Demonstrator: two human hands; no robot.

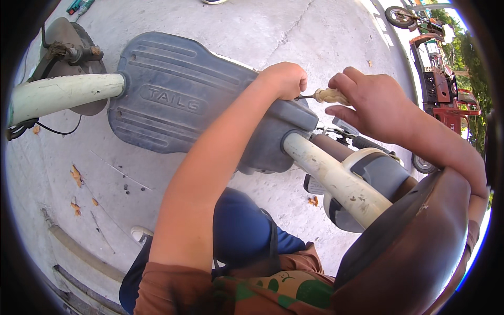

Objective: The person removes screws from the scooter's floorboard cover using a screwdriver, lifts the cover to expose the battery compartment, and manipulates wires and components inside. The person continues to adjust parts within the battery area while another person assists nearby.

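In front of me is an electric scooter with a grey plastic footboard point(157, 100). My right hand point(380, 107) holds a screwdriver point(331, 96) by its pale, ribbed handle, the thumb standing a little apart. Its thin shaft points left, toward the raised rear edge of the footboard. My left hand point(286, 80) is closed at that edge, beside the screwdriver's tip. What its curled fingers grip, and where the tip meets the plastic, is hidden. A cream frame tube point(336, 181) runs back from the footboard toward the brown seat point(415, 236) beside my right arm.
The scooter's front wheel and mudguard point(73, 58) stand at the far left, near a cream steering tube point(65, 94). Dry leaves point(76, 176) and small dark bits lie on the concrete. A green power tool point(79, 6) rests at the top left. A red vehicle point(446, 89) stands at the right.
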